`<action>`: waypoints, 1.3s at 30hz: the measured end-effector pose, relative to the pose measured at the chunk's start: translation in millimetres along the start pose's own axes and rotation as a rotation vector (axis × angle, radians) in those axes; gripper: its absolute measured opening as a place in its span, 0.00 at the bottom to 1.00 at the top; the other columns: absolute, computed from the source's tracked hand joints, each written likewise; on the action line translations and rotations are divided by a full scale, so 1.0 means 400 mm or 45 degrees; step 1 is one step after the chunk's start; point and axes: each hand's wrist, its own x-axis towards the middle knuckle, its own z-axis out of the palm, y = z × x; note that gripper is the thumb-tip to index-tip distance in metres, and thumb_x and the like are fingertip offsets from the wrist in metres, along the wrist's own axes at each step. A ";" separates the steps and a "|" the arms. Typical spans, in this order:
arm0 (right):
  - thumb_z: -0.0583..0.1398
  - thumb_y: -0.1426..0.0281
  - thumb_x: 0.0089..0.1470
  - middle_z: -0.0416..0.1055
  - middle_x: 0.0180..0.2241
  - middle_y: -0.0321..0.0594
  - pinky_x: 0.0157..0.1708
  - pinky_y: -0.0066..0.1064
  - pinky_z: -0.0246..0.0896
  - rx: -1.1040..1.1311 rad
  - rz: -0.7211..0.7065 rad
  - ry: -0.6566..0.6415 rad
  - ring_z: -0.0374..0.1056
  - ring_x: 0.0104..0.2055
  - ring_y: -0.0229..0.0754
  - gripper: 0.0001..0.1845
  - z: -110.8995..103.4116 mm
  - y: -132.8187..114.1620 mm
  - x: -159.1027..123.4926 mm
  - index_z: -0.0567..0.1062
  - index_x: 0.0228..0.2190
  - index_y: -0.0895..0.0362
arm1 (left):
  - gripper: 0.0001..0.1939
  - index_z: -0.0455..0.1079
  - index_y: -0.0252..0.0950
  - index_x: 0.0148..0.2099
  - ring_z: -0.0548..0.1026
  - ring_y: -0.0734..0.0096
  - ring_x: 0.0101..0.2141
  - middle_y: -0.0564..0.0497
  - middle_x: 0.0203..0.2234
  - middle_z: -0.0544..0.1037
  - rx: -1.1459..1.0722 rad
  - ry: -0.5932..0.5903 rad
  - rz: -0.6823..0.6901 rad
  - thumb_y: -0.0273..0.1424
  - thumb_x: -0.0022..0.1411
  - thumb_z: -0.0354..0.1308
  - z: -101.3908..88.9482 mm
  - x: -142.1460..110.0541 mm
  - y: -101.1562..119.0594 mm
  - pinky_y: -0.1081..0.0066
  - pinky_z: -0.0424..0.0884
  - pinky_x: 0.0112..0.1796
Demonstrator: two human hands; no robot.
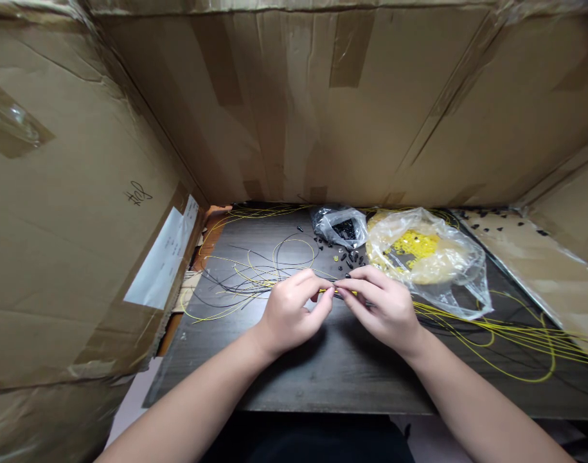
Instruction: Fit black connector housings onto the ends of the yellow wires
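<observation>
My left hand [296, 312] and my right hand [383, 310] meet over the middle of the board, thumbs and forefingers closed in a pinch. Between the fingertips runs a thin wire, its end hidden by the fingers. Yellow wires [467, 321] and black wires [221, 286] pass beneath both hands and fan out to either side. At my right forefinger shows a small black piece [348, 276]; whether the finger touches it is unclear. Just beyond the fingers lie loose black sleeve-like parts [350, 258].
A clear bag of black parts [339, 228] stands at the back, beside a larger plastic bag with yellow pieces [414, 247]. Tall cardboard walls [294, 109] enclose the dark board [294, 392]. More black pieces lie on cardboard [506, 241] at right.
</observation>
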 end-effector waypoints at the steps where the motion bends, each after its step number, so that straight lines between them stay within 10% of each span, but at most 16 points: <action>1: 0.62 0.76 0.58 0.71 0.38 0.43 0.32 0.29 0.67 -0.018 0.004 0.003 0.69 0.32 0.36 0.11 0.001 -0.002 -0.001 0.76 0.43 0.56 | 0.06 0.75 0.34 0.39 0.68 0.75 0.26 0.51 0.24 0.72 0.049 0.011 0.014 0.26 0.65 0.56 0.001 -0.002 0.000 0.73 0.64 0.28; 20: 0.59 0.75 0.60 0.70 0.38 0.44 0.32 0.30 0.66 0.033 0.093 -0.054 0.69 0.34 0.39 0.05 0.007 -0.022 0.006 0.74 0.39 0.58 | 0.05 0.77 0.36 0.39 0.66 0.75 0.22 0.53 0.23 0.71 0.352 0.047 0.152 0.28 0.63 0.59 0.007 -0.018 -0.010 0.72 0.60 0.24; 27: 0.59 0.76 0.59 0.68 0.34 0.41 0.31 0.30 0.66 0.357 0.179 0.008 0.68 0.34 0.38 0.04 -0.011 -0.012 0.025 0.75 0.36 0.58 | 0.05 0.77 0.33 0.37 0.62 0.79 0.21 0.54 0.21 0.69 0.042 0.069 0.067 0.26 0.62 0.60 -0.002 -0.004 0.001 0.75 0.58 0.23; 39: 0.62 0.76 0.58 0.71 0.38 0.44 0.33 0.29 0.67 0.067 -0.074 -0.060 0.69 0.35 0.38 0.11 -0.018 0.000 0.008 0.76 0.44 0.57 | 0.06 0.78 0.34 0.37 0.62 0.80 0.20 0.55 0.20 0.69 -0.077 0.013 -0.018 0.26 0.62 0.59 -0.004 0.002 0.003 0.76 0.57 0.23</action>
